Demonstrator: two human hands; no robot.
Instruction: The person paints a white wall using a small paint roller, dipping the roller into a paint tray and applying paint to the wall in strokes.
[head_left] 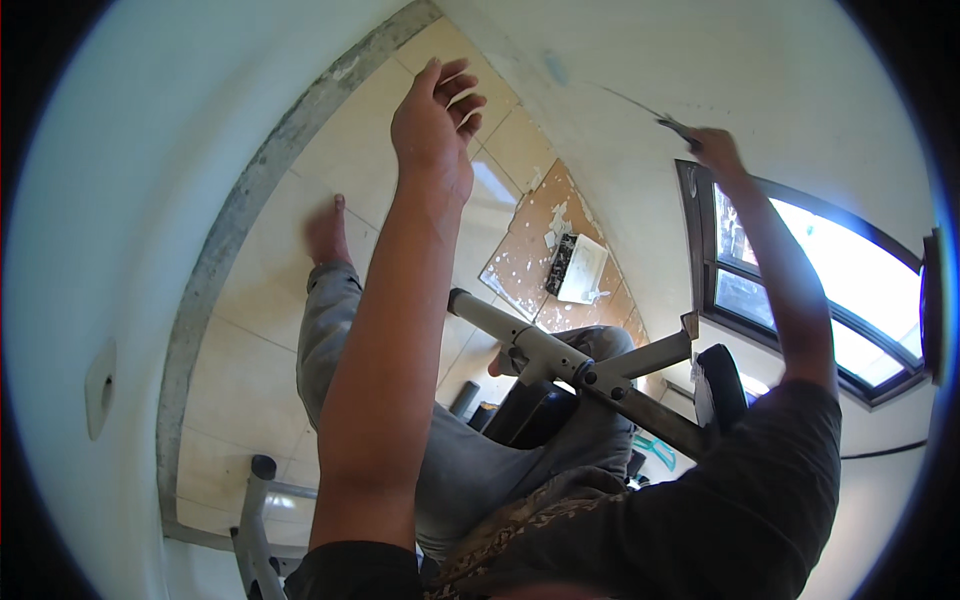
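Observation:
My right hand [717, 152] is closed around the handle of a putty knife [678, 128]. The tool is held up to the white wall [620, 50], above the window. A thin dark line runs from its tip toward the upper left; whether this is the blade seen edge-on or a mark on the wall, I cannot tell. Left of it on the wall is a faint bluish smudge [556, 68]. My left hand [437, 120] is raised over the tiled floor, its fingers loosely bent and apart, with nothing visible in it.
A white tray [583, 270] sits on a paint-splattered brown board [520, 255] by the wall. Metal frame bars [520, 335] with dark pads cross my legs. Another metal frame [255, 510] stands lower left. A dark-framed window [740, 295] is beside my right arm.

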